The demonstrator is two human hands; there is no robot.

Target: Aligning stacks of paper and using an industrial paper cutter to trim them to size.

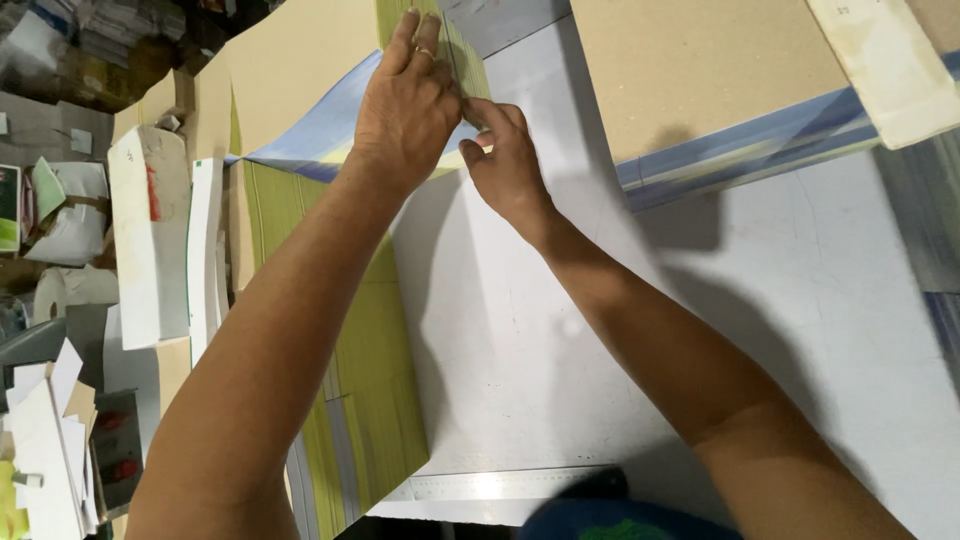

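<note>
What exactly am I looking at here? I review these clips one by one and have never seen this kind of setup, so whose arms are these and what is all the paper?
There is no machine here. One camera sits on a person's head and looks down, so the two bare arms reaching away from you are the wearer's own. The left hand, with a ring on one finger, lies flat on a fanned stack of green-striped sheets that runs along the left edge of a pale grey worktable. The right hand pinches the edge of those sheets beside the left. A brown cardboard sheet with a blue-striped edge lies at the top right. A metal ruler lies along the near edge. White boards and paper scraps fill the left side.
</note>
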